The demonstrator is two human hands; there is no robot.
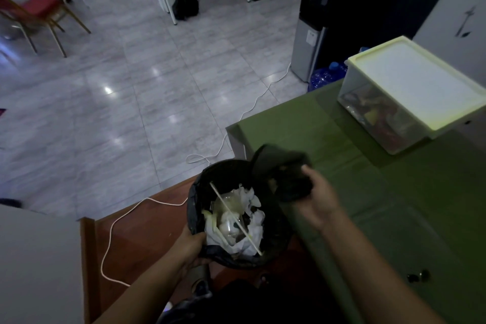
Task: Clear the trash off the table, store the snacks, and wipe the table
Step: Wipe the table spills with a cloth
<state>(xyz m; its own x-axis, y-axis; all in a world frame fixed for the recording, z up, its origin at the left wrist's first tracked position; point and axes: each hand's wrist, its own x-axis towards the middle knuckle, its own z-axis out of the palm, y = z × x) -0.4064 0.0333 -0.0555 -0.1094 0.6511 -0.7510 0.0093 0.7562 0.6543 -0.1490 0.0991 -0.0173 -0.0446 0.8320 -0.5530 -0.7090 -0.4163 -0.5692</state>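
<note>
Dim room, grey tiled floor (pixel 131 73), green-covered table (pixel 394 205) with one lidded clear plastic snack box (pixel 410 97). One black-lined trash bin (pixel 231 215) full of white crumpled paper sits beside the table; your left hand (pixel 192 244) grips its rim, your right hand (pixel 319 200) clutches one dark cloth (pixel 286 173) over it.

lidded snack box (pixel 418 92) on green table (pixel 394 205)

Bin at the table's left edge, box at the far right

The black bag-lined trash bin (pixel 236 214) sits at lower centre, left of the green-clothed table (pixel 381 192); crumpled white paper (pixel 247 221) lies in it; the lidded translucent plastic box (pixel 410 92) stands on the table, upper right.
</note>
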